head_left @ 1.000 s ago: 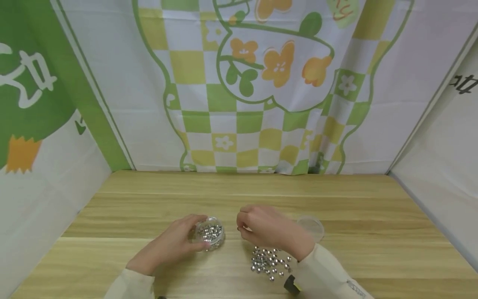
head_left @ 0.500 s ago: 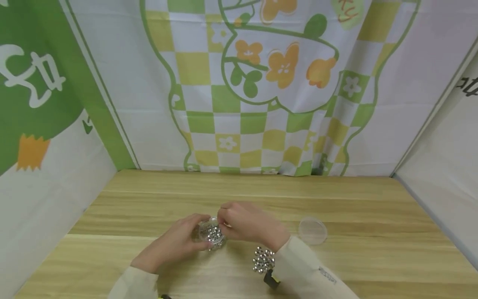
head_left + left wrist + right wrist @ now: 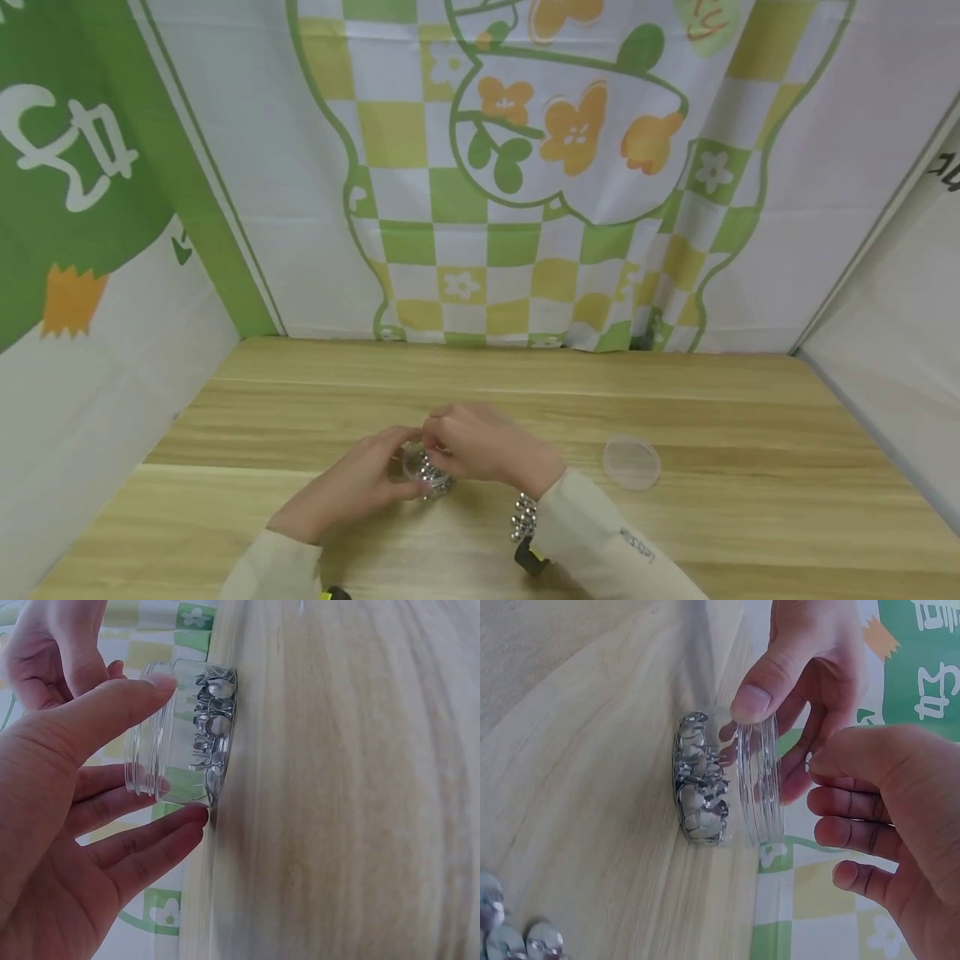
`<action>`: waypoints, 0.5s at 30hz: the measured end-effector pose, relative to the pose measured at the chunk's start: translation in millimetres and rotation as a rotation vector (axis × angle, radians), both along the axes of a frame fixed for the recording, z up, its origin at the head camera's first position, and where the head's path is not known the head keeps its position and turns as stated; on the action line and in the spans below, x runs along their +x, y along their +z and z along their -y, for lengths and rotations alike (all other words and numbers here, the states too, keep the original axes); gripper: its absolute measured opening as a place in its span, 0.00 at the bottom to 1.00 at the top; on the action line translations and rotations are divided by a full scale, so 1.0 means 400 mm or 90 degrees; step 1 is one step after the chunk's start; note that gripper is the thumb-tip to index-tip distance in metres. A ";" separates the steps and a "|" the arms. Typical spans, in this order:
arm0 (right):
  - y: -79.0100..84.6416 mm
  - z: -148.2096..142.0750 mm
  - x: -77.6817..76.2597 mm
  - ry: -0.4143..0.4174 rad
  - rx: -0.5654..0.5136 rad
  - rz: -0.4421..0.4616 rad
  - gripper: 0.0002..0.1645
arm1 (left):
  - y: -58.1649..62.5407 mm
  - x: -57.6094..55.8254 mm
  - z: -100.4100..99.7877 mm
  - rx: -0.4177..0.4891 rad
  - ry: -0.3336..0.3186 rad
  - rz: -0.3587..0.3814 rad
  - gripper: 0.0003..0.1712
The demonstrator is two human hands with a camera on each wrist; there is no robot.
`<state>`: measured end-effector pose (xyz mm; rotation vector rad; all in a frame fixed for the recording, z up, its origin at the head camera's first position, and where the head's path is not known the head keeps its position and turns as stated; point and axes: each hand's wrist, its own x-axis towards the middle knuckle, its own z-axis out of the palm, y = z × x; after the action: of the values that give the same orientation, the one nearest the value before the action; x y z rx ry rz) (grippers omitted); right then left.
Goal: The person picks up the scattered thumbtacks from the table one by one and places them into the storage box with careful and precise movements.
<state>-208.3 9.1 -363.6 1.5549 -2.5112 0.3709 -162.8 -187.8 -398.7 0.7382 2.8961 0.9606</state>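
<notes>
1. Silver tacks lie jumbled in the bottom of a squat clear jar; jar stands upright on the wood-grain table, axis vertical, mouth up

2. Key relation: right fingertips to jar mouth; right hand comes in from the jar's right, its tips just above the rim and apart from it in the right wrist view

3. Left hand is the nearer, in contact: grips the jar wall from the left, thumb on the near side, fingers round the far side

4. Right thumb and forefinger pinch together, a tiny bright bit at the tips; judged to be one tack, too small to be sure; other fingers bent, clear of the jar

5. Loose tacks sit on the table, right of the jar and closer to the person; right sleeve hides some

6. Flat clear disc, probably the lid, lies well to the right of the jar

7. Writing: small slanted lettering on the right sleeve, not surely readable; white strokes on green cloth at left; red-orange letters at top, cut by the frame, perhaps "ky"; no brand or label seen on the jar
</notes>
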 end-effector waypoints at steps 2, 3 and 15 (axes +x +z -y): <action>-0.001 0.004 0.000 0.002 -0.002 0.001 0.07 | -0.002 -0.001 0.000 0.004 0.000 0.003 0.36; -0.001 0.006 0.001 0.002 -0.002 0.001 0.06 | -0.003 -0.001 0.000 0.007 0.000 0.004 0.36; -0.003 0.010 0.005 -0.007 0.021 0.014 0.02 | -0.007 -0.002 0.001 0.008 -0.003 -0.010 0.35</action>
<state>-206.4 5.1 -364.8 1.5562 -2.5540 0.3488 -163.5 -188.3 -401.6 0.7570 2.9031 0.9784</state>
